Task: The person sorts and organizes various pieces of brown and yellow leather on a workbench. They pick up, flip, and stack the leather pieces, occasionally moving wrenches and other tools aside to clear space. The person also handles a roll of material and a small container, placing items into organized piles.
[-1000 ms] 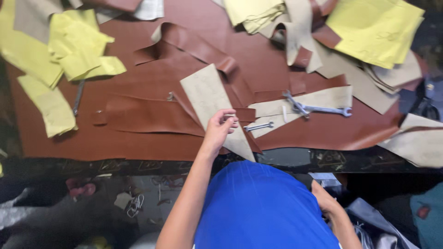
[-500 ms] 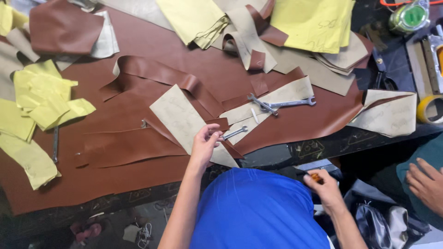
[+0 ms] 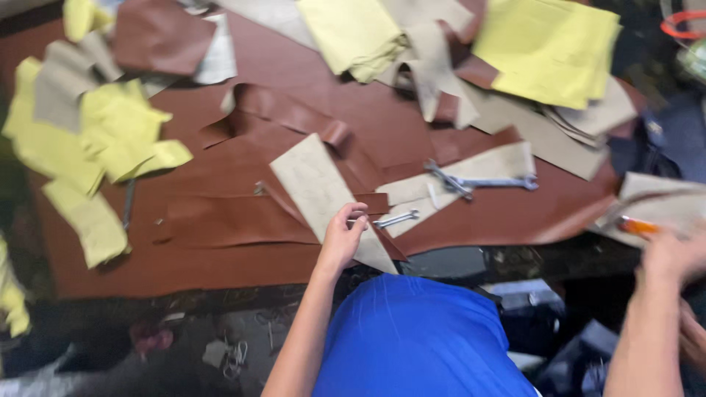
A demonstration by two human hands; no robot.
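Left grip: I see the left hand (image 3: 342, 239) resting palm down on the long tan pattern piece (image 3: 323, 195), fingers curled loosely at its lower end. It presses rather than clasps; nothing is enclosed in it. The fingertips (image 3: 358, 220) lie just beside the handle end of a small spanner (image 3: 393, 218), and I cannot tell whether they touch it.

Right grip: I see the right hand (image 3: 673, 254) raised at the right edge of the head view, blurred. It is closed around an orange-handled tool (image 3: 636, 226), whose tip points left over a pale cut piece (image 3: 662, 195). The tool's kind is not readable through the blur.

Work area, head view:
- The tan pattern piece lies diagonally on a brown leather sheet (image 3: 235, 220), which covers most of the table (image 3: 471, 261).
- A second tan strip (image 3: 471, 173) lies to the right of the pattern piece, with a larger spanner (image 3: 478, 180) resting across it.
- A curled brown leather strip (image 3: 287, 114) lies above the pattern piece.
- Yellow cut pieces (image 3: 110, 140) are piled at the left; a yellow stack (image 3: 548, 48) sits at the upper right.
- The blue shirt (image 3: 419, 338) fills the lower centre, below the table edge.
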